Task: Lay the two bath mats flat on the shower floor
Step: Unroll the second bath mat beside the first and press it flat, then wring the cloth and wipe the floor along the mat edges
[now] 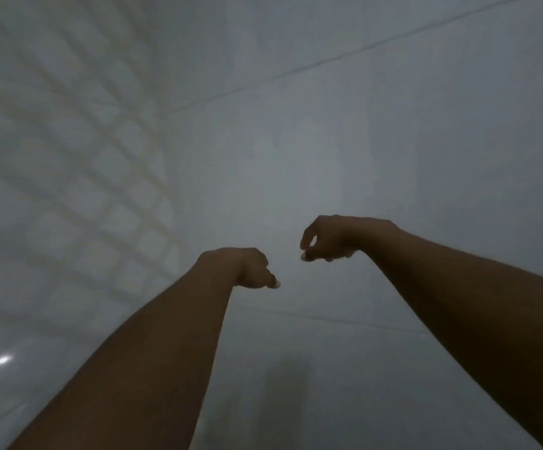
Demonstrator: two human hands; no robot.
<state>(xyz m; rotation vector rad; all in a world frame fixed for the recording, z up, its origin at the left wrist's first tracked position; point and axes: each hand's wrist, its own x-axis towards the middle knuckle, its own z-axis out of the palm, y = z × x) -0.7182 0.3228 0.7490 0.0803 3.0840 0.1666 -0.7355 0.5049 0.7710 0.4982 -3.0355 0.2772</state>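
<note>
— What does the head camera give us?
— Our two bare forearms, stretched out over a dim, blurred grey tiled surface [393, 157].
— And our hands?
— Our left hand [247, 267] bends down at the wrist, fingers curled under. Our right hand [331, 238] is near it but apart, thumb and forefinger tips meeting in a ring, with only grey tile showing through.
— Anything else?
— A pale grid pattern [101, 177] smears across the surface's left side. A thin joint line [328, 60] crosses its upper part. A bright glint [2, 359] sits near its lower left edge.
</note>
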